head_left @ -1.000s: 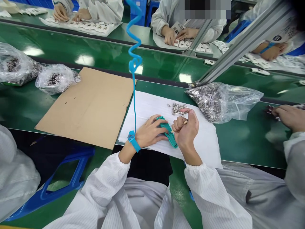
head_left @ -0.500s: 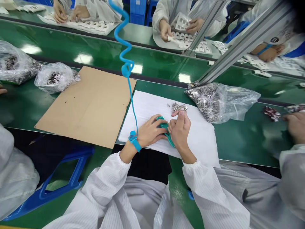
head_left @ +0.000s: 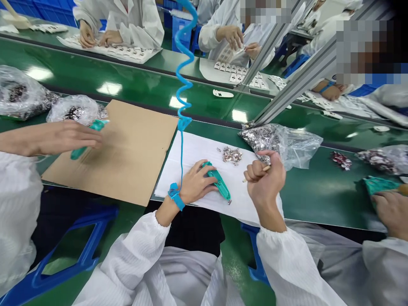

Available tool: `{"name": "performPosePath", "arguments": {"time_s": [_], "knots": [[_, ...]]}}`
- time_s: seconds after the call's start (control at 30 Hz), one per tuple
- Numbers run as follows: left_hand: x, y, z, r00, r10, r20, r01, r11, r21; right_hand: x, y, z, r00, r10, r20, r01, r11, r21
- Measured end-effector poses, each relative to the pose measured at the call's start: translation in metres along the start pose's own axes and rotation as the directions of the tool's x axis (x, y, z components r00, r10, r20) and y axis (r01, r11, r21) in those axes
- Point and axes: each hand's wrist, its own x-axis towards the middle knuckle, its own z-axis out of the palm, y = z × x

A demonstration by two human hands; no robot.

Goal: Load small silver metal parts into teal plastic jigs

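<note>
My left hand (head_left: 198,182) grips a long green plastic shell (head_left: 219,182) between thumb and fingers. The shell lies slanted on a white sheet (head_left: 178,170), its near end pointing right and toward me. A tiny metal piece (head_left: 229,202) sits at that near end. My right hand (head_left: 266,174) is raised to the right of the shell, its fingers curled round a thin wooden stick (head_left: 266,168) that pokes out on both sides of the fist. Just beyond the shell is a small pile of shiny metal parts (head_left: 232,155).
A clear bag of metal parts (head_left: 267,136) lies beyond my right hand. Left of the sheet is brown cardboard (head_left: 134,144), with a neighbour's hand (head_left: 60,138) over it holding another green shell. A blue coiled cord (head_left: 185,80) runs to my left wrist. Another neighbour's hand (head_left: 392,208) is at far right.
My right hand has lifted away from the shell to the right, and the stick now shows in it. My left hand stays on the shell. A neighbour's hand with a green shell has come in at left.
</note>
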Motion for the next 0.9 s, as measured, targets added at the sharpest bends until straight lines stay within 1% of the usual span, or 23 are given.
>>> {"name": "performPosePath", "arguments": {"time_s": [0.03, 0.07, 0.1, 0.13, 0.17, 0.2, 0.23, 0.27, 0.3, 0.33, 0.43, 0.57, 0.63, 0.77, 0.9], "knots": [[0.000, 0.000, 0.000, 1.000, -0.022, -0.012, 0.022, 1.000, 0.008, -0.001, -0.007, -0.010, 0.999, 0.015, 0.036, -0.010, 0.990, -0.139], [0.000, 0.000, 0.000, 0.999, -0.042, -0.022, 0.042, 0.999, 0.016, -0.005, -0.013, -0.021, 0.994, 0.041, 0.100, -0.006, 0.947, -0.322], [0.000, 0.000, 0.000, 0.998, -0.057, -0.031, 0.057, 0.998, 0.023, -0.009, -0.017, -0.032, 0.979, 0.078, 0.187, 0.030, 0.858, -0.512], [0.000, 0.000, 0.000, 0.997, -0.067, -0.036, 0.068, 0.997, 0.030, -0.016, -0.019, -0.042, 0.950, 0.131, 0.285, 0.099, 0.737, -0.669], [0.000, 0.001, 0.000, 0.997, -0.073, -0.038, 0.075, 0.996, 0.037, -0.023, -0.020, -0.052, 0.905, 0.198, 0.377, 0.185, 0.616, -0.766], [0.000, 0.001, 0.000, 0.996, -0.079, -0.040, 0.081, 0.996, 0.045, -0.030, -0.019, -0.060, 0.850, 0.267, 0.454, 0.264, 0.530, -0.806], [0.000, 0.001, -0.001, 0.996, -0.085, -0.041, 0.087, 0.995, 0.052, -0.037, -0.017, -0.066, 0.795, 0.327, 0.511, 0.323, 0.485, -0.813], [0.000, 0.001, -0.001, 0.995, -0.089, -0.041, 0.091, 0.994, 0.057, -0.044, -0.014, -0.070, 0.749, 0.375, 0.547, 0.360, 0.462, -0.810], [0.000, 0.001, -0.002, 0.995, -0.091, -0.039, 0.093, 0.994, 0.060, -0.049, -0.010, -0.073, 0.717, 0.408, 0.566, 0.384, 0.447, -0.808], [0.001, 0.002, -0.002, 0.995, -0.093, -0.037, 0.095, 0.994, 0.061, -0.052, -0.007, -0.074, 0.699, 0.424, 0.576, 0.402, 0.432, -0.807], [0.002, 0.002, -0.003, 0.996, -0.085, -0.029, 0.086, 0.995, 0.055, -0.054, 0.002, -0.071, 0.679, 0.424, 0.599, 0.460, 0.390, -0.797], [0.002, 0.001, -0.003, 0.999, -0.049, -0.020, 0.050, 0.998, 0.045, -0.047, 0.006, -0.066, 0.630, 0.401, 0.665, 0.546, 0.381, -0.746], [0.001, 0.000, -0.003, 0.999, -0.041, -0.017, 0.041, 0.999, 0.035, -0.043, 0.005, -0.066, 0.619, 0.365, 0.696, 0.580, 0.385, -0.718], [0.001, 0.000, -0.003, 1.000, -0.013, 0.012, 0.012, 1.000, 0.018, -0.036, 0.002, -0.069, 0.642, 0.257, 0.722, 0.628, 0.363, -0.688], [0.002, -0.001, -0.003, 1.000, -0.003, 0.013, 0.003, 1.000, -0.007, -0.030, 0.005, -0.069, 0.629, 0.226, 0.743, 0.666, 0.335, -0.666]]}}
